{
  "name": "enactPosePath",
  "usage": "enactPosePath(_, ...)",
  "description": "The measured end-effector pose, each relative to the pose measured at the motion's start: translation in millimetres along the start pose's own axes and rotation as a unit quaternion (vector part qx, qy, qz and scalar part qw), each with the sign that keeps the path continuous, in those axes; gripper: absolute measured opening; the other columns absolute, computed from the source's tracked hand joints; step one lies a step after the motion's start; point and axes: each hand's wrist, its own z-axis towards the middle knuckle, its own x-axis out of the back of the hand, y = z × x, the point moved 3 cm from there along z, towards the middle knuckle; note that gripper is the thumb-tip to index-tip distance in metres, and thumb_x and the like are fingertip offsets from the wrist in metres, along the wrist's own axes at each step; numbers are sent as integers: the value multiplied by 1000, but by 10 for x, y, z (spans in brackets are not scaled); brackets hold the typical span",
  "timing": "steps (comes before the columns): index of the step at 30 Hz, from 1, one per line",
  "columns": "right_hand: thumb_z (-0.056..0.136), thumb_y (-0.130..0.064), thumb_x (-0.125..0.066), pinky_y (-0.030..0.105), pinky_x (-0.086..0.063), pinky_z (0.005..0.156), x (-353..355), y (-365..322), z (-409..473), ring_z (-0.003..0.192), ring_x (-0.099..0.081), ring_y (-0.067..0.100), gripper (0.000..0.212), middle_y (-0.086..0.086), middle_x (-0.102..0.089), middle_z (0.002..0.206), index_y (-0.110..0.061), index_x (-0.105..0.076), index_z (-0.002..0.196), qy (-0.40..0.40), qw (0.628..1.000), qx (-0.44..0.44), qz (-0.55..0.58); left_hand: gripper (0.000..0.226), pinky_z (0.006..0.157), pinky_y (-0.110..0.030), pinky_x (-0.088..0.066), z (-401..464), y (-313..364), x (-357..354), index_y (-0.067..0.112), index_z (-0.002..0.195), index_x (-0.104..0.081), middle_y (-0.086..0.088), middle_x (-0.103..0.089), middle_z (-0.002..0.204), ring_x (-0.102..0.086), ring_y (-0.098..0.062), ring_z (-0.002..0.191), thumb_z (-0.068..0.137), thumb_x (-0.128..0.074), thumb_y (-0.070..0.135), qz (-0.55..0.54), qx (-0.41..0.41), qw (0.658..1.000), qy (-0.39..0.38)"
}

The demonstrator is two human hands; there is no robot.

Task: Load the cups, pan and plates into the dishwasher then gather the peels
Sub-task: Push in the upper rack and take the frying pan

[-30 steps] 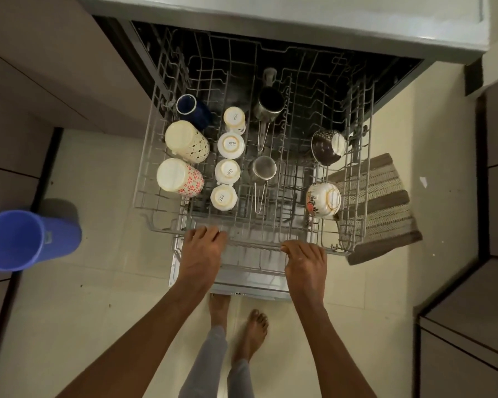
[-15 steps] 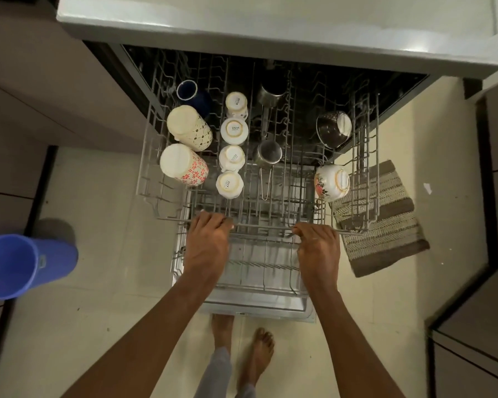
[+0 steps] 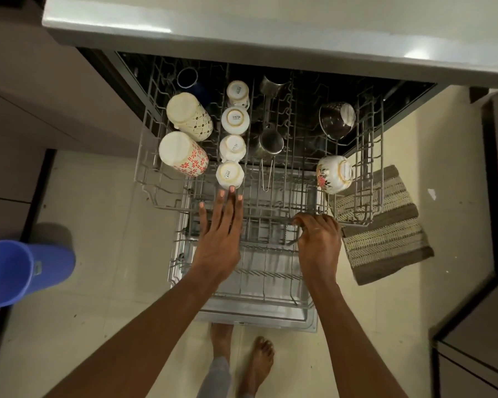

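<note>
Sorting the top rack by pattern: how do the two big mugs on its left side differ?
The red-flowered mug carries red flower prints; the dotted mug has small dark diamond-like marks. The red-flowered mug lies nearer the rack's front, the dotted mug behind it, deeper in. The red-flowered mug looks slightly wider here, maybe only from being closer. Both are cream, lie tilted with their plain bases toward the camera, and neither hand touches them.
</note>
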Motion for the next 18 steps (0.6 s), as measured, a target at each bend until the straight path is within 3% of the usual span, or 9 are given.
enactPosePath(6,75,11,-75,37,-43,96,-39,14,207,89,-67,21,34,-2,-77,91,-16,-79,96,7,1000,-10,16,74,119,-63,-17,-105,0,-88,1,159,-7,-22,6,166,4,-37,155,103,-51,24,-24,-27,999,10)
enactPosePath(10,75,13,-73,44,-51,92,-41,5,475,90,-68,22,35,-2,-78,91,-16,-79,93,12,999,-14,38,70,122,-60,-14,5,-27,-122,4,160,-2,-16,13,167,8,-32,155,108,-30,42,-16,2,1000,-8)
enactPosePath(13,82,7,-71,48,-54,87,-57,8,685,88,-70,22,26,0,-79,91,-15,-79,94,28,999,3,38,73,122,-59,-14,220,-57,-78,5,160,-2,-13,12,167,7,-30,155,107,-31,46,-21,0,1000,4)
enactPosePath(16,87,-3,-68,52,-47,103,-104,-44,917,97,-71,21,20,-1,-78,96,-19,-79,94,58,998,10,11,75,122,-59,-11,468,-132,1,6,160,-4,-12,11,168,6,-29,155,106,-32,50,-10,-13,1000,18)
enactPosePath(18,92,-11,-70,51,-37,116,-155,-132,1073,117,-67,22,17,1,-77,112,-20,-78,104,74,997,5,-28,76,123,-57,-7,680,-184,93,7,160,-2,-12,11,168,8,-27,156,106,-26,55,1,-7,1000,23)
